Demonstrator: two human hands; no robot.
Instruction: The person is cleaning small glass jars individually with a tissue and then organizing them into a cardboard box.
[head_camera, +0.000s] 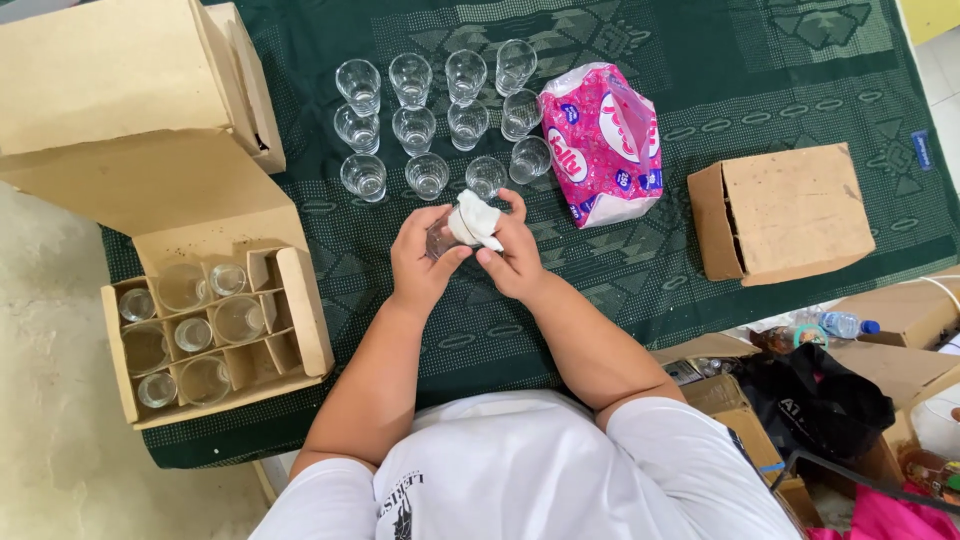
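Dark green patterned cloth (700, 90) covers the desk, which stands on a pale floor (50, 400). At its middle, just in front of the person's white shirt, both hands meet around one small clear glass (440, 240). The left hand (420, 262) wraps its grip round the glass from the side, so only a bit of the transparent wall shows between the fingers; the glass lies tilted, mouth toward the other hand. The right hand (512, 255) pinches a crumpled white tissue (474, 222) that is pressed into or against the mouth of the glass, its grip closed on the wad.

Just beyond the hands stand rows of like glasses (440, 110), upright, clear and short, set close together but apart. Right of them lies a pink and white tissue pack (600, 145), torn open at the top. A brown carton (785, 212) lies on its side farther right. At the left a divided box (215, 330) with open flaps holds more glasses in its cells, and a larger closed carton (120, 90) sits behind it.
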